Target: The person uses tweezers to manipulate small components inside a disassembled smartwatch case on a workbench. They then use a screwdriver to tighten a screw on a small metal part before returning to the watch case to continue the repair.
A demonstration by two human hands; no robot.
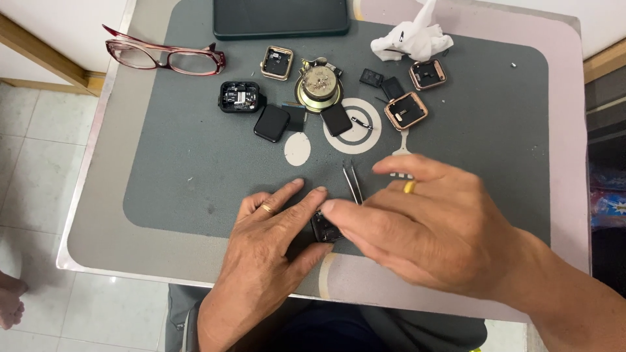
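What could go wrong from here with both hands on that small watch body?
The right hand blurs and holds tweezers beside the dark watch body pinned by the left hand; a tip might scratch it. It sits close to the table edge and might slide off.

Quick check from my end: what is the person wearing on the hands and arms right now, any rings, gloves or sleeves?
Both hands are bare, no gloves. The left hand has a gold ring on one of its fingers. The right hand shows no ring. Both forearms are bare as far as the picture shows, with no sleeves, watch or bracelet in view.
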